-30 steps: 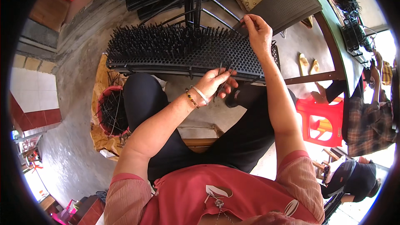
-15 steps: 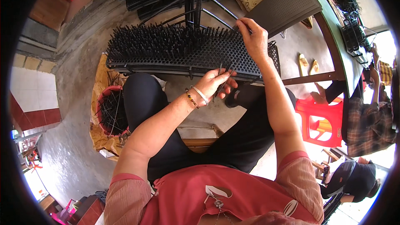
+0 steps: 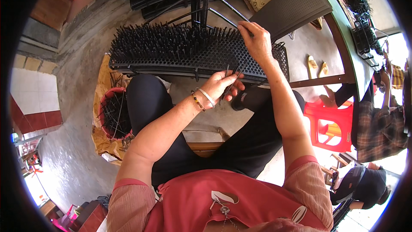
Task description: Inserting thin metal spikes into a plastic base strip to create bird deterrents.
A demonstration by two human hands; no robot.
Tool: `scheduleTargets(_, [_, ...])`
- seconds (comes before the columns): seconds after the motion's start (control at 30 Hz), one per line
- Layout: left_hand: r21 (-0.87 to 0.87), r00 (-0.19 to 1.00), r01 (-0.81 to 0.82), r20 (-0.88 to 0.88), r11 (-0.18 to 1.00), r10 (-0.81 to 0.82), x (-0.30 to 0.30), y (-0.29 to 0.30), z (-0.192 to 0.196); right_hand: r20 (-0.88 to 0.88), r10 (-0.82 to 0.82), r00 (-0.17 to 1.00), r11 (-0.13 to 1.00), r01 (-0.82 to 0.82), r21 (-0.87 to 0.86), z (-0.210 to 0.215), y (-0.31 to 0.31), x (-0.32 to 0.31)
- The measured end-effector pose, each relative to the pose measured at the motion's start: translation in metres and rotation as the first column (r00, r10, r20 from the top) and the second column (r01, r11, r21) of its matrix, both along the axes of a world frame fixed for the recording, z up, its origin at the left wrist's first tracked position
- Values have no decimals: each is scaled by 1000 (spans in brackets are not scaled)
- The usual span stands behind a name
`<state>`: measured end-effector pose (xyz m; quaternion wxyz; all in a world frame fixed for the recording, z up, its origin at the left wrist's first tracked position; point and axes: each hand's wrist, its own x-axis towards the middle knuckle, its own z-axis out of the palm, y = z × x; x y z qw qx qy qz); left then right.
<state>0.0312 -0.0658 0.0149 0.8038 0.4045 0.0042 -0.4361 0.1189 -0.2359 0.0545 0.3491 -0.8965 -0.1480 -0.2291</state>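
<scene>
Across my knees lies a long black perforated rack (image 3: 227,56) in a wire frame. Thin black rods (image 3: 150,43) stand upright in its holes, densely at the left and along the far edge; the near right part shows bare holes. My left hand (image 3: 223,87) is closed around a few loose thin black rods (image 3: 228,77) at the rack's near edge, palm partly upward. Above the rack's far right part, my right hand (image 3: 257,43) has its thumb and fingers pinched together, pointing left. Whatever is between those fingertips is too small to make out.
Left of my knee, a pink bucket (image 3: 103,122) full of black rods stands on brown paper. Behind the rack are a black metal stand (image 3: 199,8) and a grey perforated panel (image 3: 292,6). A green table (image 3: 343,38), red stool (image 3: 328,126) and two other people are at right.
My right hand has shifted slightly left and toward the rack's far edge, still pinched. The left hand has stayed in place with its rods.
</scene>
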Motion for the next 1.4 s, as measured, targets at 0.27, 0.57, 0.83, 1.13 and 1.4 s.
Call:
scheduleTargets(0.27, [11,1000,-7,0,1000,7,0,-2,0,2,-102,995,995,102,-1,-4,-3,6])
scheduleTargets(0.57, [17,1000,17,-12,1000,-17,0,-1,-3,3,21,1000,993,-20,-118,6,-4,12])
scheduleTargets(0.83, [32,999,30,-12,999,-30,1,0,1,-38,63,997,982,-69,-178,3,-2,11])
scheduleTargets(1.13, [-9,1000,1,-25,1000,-2,1,0,5,-12,19,1000,993,-20,-117,-2,-12,1])
scheduleTargets(1.4, [-121,996,-36,-87,992,25,4,2,0,-45,86,995,973,-94,-210,-3,-14,1])
